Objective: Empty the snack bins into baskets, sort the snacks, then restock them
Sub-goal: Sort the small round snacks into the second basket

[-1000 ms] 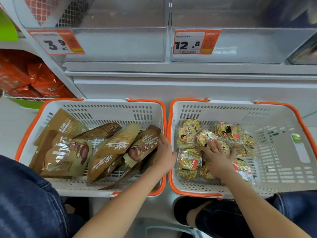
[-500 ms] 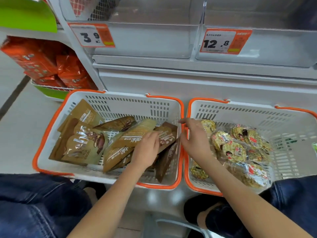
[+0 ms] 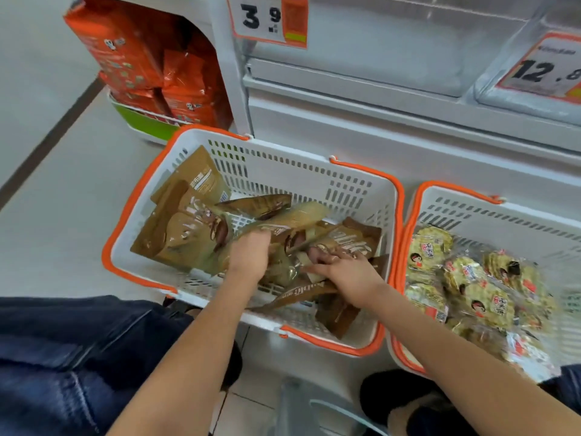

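While reaching into the left basket [image 3: 301,171], both hands gripping brown pouches [image 3: 185,234]: left hand [image 3: 250,254], right hand [image 3: 349,273].

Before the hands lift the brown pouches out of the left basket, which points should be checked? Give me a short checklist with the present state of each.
1. Both hands in the left basket: ok; left hand and right hand lie among the brown pouches.
2. Left hand grips a pouch: ok, fingers curl over one.
3. Right hand's grip: cannot tell.
4. Kinds kept apart: ok; round cracker packs lie only in the right basket.
5. Bin behind the 3.9 price tag has room: ok, looks empty.
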`<control>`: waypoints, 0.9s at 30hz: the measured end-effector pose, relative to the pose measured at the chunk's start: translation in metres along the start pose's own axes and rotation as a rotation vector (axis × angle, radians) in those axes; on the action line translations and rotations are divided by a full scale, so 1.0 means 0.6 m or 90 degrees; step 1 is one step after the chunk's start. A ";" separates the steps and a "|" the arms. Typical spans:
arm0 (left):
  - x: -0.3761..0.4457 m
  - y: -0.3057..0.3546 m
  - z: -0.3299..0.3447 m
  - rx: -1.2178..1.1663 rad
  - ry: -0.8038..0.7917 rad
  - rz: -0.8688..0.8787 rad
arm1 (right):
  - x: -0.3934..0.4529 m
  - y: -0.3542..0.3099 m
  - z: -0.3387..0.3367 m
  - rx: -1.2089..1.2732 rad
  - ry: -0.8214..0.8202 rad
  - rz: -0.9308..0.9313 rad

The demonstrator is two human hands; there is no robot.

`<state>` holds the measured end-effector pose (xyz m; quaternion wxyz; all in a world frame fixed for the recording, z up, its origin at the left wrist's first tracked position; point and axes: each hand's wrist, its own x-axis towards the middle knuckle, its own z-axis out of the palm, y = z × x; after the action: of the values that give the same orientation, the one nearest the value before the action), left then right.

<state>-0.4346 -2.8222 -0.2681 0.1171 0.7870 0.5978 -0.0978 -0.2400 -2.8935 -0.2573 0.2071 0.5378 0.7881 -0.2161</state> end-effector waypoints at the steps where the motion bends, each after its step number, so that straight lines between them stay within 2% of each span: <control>1: 0.011 -0.016 -0.014 -0.024 0.019 -0.026 | 0.006 0.003 -0.002 -0.015 0.019 -0.011; 5: 0.063 -0.068 -0.061 -0.110 0.117 -0.073 | 0.040 -0.003 -0.011 -0.061 0.023 -0.112; 8: 0.075 -0.090 -0.065 -0.115 0.132 -0.081 | 0.052 -0.012 -0.013 -0.109 0.046 -0.167; 10: 0.073 -0.101 -0.057 -0.121 0.139 -0.092 | 0.050 -0.003 -0.016 -0.058 0.090 -0.118; 12: 0.070 -0.115 -0.052 -0.133 0.149 -0.093 | 0.043 0.022 -0.028 0.064 0.130 0.003; 15: 0.067 -0.140 -0.054 -0.159 0.189 -0.114 | 0.035 0.070 -0.046 0.216 0.271 0.167; 19: 0.059 -0.141 -0.059 -0.205 0.177 -0.145 | 0.030 0.089 -0.074 0.288 0.404 0.214; 23: 0.051 -0.122 -0.063 -0.255 0.183 -0.154 | 0.035 0.081 -0.093 0.289 0.417 0.244; 27: 0.037 -0.122 -0.059 -0.363 0.091 -0.152 | 0.039 0.068 -0.080 0.282 0.371 0.236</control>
<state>-0.4990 -2.7719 -0.2459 0.2783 0.6518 0.6958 0.1163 -0.2142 -2.8357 -0.2359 -0.1102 0.7410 0.6379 -0.1783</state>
